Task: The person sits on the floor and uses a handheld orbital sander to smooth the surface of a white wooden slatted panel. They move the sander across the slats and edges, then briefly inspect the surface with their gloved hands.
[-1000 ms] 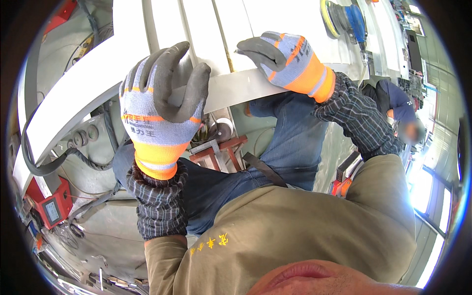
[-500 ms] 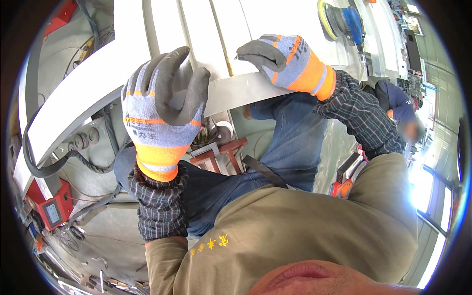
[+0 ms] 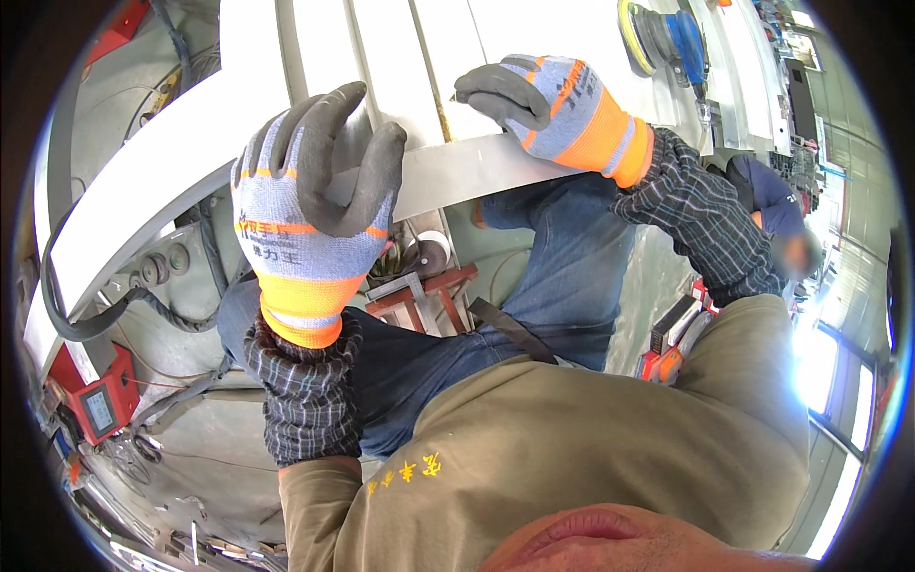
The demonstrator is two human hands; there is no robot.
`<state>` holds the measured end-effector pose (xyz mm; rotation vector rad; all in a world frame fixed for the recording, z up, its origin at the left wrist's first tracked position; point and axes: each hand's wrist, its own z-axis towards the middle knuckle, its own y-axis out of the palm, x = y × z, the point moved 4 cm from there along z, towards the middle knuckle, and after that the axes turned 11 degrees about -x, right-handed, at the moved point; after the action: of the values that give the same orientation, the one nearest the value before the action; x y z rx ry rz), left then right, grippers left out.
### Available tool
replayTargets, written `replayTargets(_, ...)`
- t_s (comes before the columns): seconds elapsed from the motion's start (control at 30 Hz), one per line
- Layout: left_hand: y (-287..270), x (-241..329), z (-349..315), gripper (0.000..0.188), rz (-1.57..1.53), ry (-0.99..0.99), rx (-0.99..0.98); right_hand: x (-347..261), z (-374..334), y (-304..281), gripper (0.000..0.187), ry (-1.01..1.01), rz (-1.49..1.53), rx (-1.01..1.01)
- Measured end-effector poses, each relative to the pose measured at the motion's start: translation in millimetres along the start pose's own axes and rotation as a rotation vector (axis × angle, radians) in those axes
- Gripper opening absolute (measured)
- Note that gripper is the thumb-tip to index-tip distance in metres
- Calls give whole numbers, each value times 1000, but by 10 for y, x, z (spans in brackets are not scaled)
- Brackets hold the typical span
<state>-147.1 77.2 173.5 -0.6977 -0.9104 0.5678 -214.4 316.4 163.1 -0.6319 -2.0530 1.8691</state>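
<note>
My left hand [image 3: 310, 205], in a blue and orange glove with grey fingers, curls over the front edge of a long white metal panel [image 3: 419, 67] with raised ribs. My right hand [image 3: 562, 105], gloved the same way, grips the same edge further right, its fingertips pressing on the panel's top. Both checked sleeves reach up from my lap. My blue trouser legs [image 3: 562, 276] sit under the panel.
A blue and yellow disc sander [image 3: 667, 33] lies on the panel at the far right. A reddish metal stand [image 3: 419, 291] is under the panel. A red box [image 3: 95, 405] and black hoses [image 3: 124, 310] sit lower left. Another person [image 3: 777, 205] crouches at the right.
Both hands stay on the panel's edge. My right hand has edged slightly up the panel; my left hand has barely shifted.
</note>
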Motion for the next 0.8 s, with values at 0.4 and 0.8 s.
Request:
replayTargets(0.4, 15, -3, -3, 26, -15, -5, 25, -42, -54, 4, 32, 31, 32, 8)
replayTargets(0.8, 36, -43, -6, 26, -27, -34, 24, -28, -87, 3, 33, 49, 195, -83)
